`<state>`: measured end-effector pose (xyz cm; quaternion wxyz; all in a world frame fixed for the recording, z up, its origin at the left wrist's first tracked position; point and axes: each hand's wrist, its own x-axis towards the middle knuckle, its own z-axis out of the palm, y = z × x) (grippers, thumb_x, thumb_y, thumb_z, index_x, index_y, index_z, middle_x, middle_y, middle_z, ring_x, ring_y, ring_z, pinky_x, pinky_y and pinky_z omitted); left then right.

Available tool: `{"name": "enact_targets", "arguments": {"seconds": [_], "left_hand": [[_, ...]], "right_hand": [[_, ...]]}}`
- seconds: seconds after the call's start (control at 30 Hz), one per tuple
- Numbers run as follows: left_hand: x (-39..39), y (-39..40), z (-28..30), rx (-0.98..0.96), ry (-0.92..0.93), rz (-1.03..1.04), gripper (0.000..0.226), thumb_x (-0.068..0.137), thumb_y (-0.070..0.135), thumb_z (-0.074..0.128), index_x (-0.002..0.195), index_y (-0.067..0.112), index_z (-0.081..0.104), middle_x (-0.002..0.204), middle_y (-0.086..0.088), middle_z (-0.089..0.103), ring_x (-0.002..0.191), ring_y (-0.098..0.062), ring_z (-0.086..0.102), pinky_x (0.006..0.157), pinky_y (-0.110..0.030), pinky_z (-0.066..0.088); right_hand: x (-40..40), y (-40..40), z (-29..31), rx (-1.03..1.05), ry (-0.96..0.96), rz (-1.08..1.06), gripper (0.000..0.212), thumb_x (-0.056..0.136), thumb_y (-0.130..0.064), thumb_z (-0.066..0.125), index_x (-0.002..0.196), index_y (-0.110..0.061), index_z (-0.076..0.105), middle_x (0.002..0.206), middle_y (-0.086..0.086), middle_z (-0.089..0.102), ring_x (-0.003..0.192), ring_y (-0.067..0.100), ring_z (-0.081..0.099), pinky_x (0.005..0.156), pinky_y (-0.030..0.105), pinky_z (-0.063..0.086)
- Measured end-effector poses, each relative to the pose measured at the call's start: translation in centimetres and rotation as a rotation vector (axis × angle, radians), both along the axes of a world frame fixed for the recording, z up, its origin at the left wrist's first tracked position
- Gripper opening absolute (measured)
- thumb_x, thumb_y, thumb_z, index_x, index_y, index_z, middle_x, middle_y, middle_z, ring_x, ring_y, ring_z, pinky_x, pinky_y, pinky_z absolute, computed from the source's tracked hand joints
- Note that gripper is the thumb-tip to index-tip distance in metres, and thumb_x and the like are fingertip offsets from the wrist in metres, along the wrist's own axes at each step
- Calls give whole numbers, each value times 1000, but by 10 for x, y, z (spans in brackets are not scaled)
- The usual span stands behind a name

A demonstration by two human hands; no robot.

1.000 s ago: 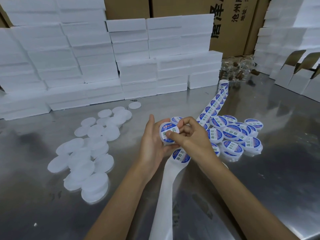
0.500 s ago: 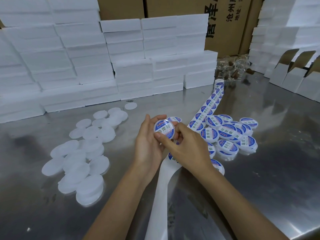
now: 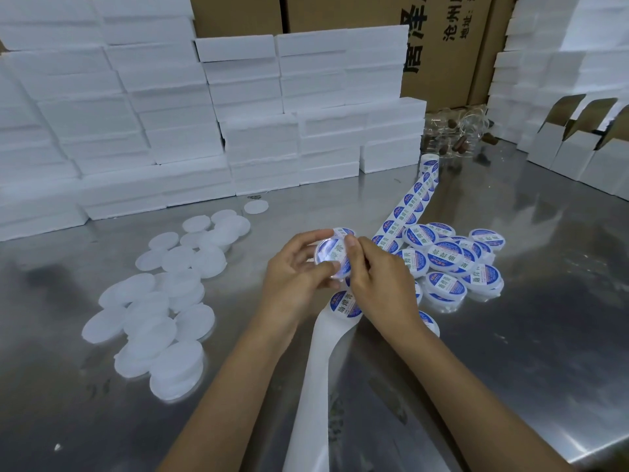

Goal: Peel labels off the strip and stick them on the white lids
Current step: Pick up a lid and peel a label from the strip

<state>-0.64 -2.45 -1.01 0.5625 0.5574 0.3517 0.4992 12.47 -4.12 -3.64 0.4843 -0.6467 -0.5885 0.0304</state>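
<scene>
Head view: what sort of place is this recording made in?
Likely a small packing or labelling workshop: a steel worktable, stacked white foam blocks, printed cardboard cartons behind, and piles of unlabelled lids and labelled lids.

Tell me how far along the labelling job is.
Done: a pile of labelled lids right of the hands. In hand: the left hand holds one lid while the right hand presses its label down. Left: a heap of bare white lids and more labels on the strip.

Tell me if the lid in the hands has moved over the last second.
No. The lid stays just left of the labelled lids, above the label strip; only its tilt changed.
</scene>
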Motion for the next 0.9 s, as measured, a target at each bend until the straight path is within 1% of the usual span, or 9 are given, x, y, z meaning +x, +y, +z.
{"name": "enact_targets", "arguments": {"seconds": [0.1,0.23,0.3,0.4,0.53,0.67,0.77,0.83,0.9], "left_hand": [[-3,0,2,-11,-41,165,23,82,-3,77,99,13,74,84,-7,76,62,-23,73,55,-26,58],[-6,2,2,-43,-45,280,7,85,0,72,88,5,74,74,-1,76,58,-16,71,46,-24,55],[-6,1,2,-49,-35,259,4,89,6,71,90,8,75,77,0,77,61,-16,72,47,-24,56],[-6,0,3,-59,-31,170,10,95,13,66,102,12,74,87,-4,78,70,-22,75,55,-26,59],[-1,-2,3,-101,-44,1,28,94,-1,63,116,14,71,103,-10,76,80,-25,75,66,-29,62],[2,-4,4,-86,-25,-47,40,86,-12,67,117,13,70,113,-15,72,83,-24,74,70,-30,62],[-1,-5,3,-55,-44,45,31,82,-8,75,107,10,71,103,-14,73,80,-28,75,65,-32,62],[-4,-3,3,-67,-72,134,25,81,-2,78,101,7,67,97,-15,74,74,-28,75,61,-32,61],[-7,0,1,-75,-91,203,22,81,3,79,95,7,62,92,-16,75,70,-28,74,58,-31,60]], "right_hand": [[0,-3,0,-3,-46,42,39,102,-51,33,74,-26,42,58,-6,50,58,12,51,54,33,38],[-6,-7,1,-56,-167,84,59,88,-77,29,72,-21,40,59,-5,49,60,12,48,58,33,41],[-6,-7,0,-52,-147,83,56,89,-74,35,70,-21,38,58,-4,48,58,13,48,56,32,40],[-2,-5,-1,-20,-118,55,45,97,-58,39,69,-22,36,56,-5,46,54,12,47,50,30,36],[3,-1,-2,1,-128,-38,36,102,-43,35,72,-25,39,59,-6,49,56,13,50,52,32,38],[6,-2,-2,-16,-105,-56,36,102,-46,34,72,-26,38,58,-7,47,55,11,48,52,31,35],[4,-5,-1,-11,-68,-15,45,98,-57,34,68,-23,38,53,-6,46,54,11,50,52,33,40],[2,-7,-2,-24,-73,18,51,94,-64,34,67,-21,37,51,-5,45,53,13,48,51,31,38],[-1,-8,-4,-30,-87,67,51,94,-63,37,66,-20,37,50,-5,42,53,16,46,51,30,34]]}}
